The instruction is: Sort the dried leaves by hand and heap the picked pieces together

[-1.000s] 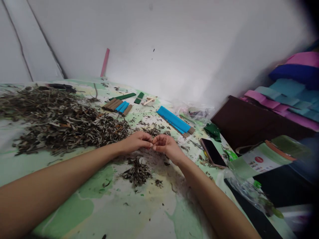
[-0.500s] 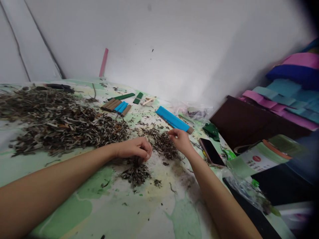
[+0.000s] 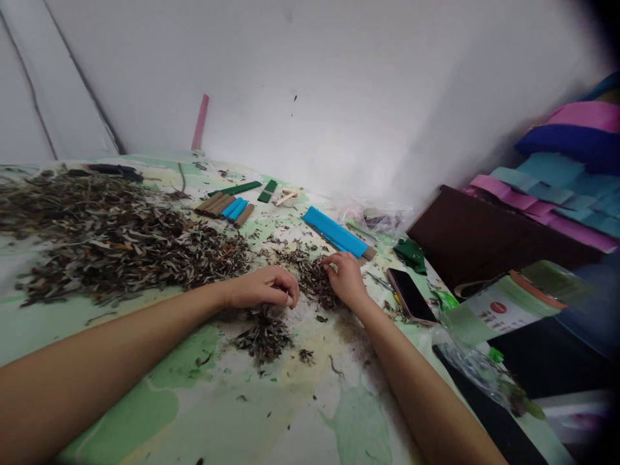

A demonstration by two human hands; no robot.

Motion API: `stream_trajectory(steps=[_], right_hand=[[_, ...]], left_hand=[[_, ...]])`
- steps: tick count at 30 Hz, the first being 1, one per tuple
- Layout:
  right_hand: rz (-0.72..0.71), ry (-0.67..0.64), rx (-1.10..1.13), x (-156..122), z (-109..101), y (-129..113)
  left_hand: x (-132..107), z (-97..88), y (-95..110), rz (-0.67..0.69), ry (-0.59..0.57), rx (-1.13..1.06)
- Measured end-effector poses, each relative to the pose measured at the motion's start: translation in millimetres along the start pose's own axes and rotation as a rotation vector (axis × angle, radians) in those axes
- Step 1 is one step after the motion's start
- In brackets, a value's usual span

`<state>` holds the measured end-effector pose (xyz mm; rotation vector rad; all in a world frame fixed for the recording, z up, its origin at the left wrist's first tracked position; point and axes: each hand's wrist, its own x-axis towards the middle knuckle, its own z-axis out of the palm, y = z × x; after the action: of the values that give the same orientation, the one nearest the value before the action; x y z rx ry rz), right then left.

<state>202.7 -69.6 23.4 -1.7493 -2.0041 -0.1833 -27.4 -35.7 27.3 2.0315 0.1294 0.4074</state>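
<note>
Dried leaves [image 3: 316,281] near hands [image 3: 345,279]; clear bag [image 3: 387,223] beyond, contents unclear

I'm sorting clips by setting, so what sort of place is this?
Probably a makeshift indoor craft workspace, perhaps at home: a heap of dried leaves lies on a green-and-white tablecloth, near brown and blue rolls.

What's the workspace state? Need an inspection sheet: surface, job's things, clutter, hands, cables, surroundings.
Surface: cloth strewn with leaf bits.
Job's things: three dried-leaf heaps: large heap at left, middle heap, small heap nearest the camera.
Clutter: rolls, blue sheet, phone.
Hands: left hand by the small heap, right hand at the middle heap; grip unclear for both.
Cables: dark line at upper left, possibly one.
Surroundings: pale wall, pink stick leaning on it.
</note>
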Motion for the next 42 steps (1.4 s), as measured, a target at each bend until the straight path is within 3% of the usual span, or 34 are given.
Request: stream_trajectory(steps=[8,13,22,25,31,42], right_hand=[[-0.057,-0.125,-0.066,-3,2,-6],[-0.086,-0.14,-0.076,-3,1,-6],[-0.005,0.043,0.056,0,4,-4],[0.003,0.063,0.114,1,4,-7],[-0.029,0.052,0.146,-1,4,-13],[0.032,0.123,0.257,-1,3,-22]], left_hand=[[-2,4.9,4,-0.132,-0.109,-0.021],[-2,5.1,4,-0.144,-0.096,-0.007],[-1,7.4,1,-0.135,-0.082,0.017],[1,8.4,-5,-0.143,0.003,0.065],[5,4.0,-14,-0.182,0.284,0.187],[5,2.0,-12,-0.245,0.497,0.17]])
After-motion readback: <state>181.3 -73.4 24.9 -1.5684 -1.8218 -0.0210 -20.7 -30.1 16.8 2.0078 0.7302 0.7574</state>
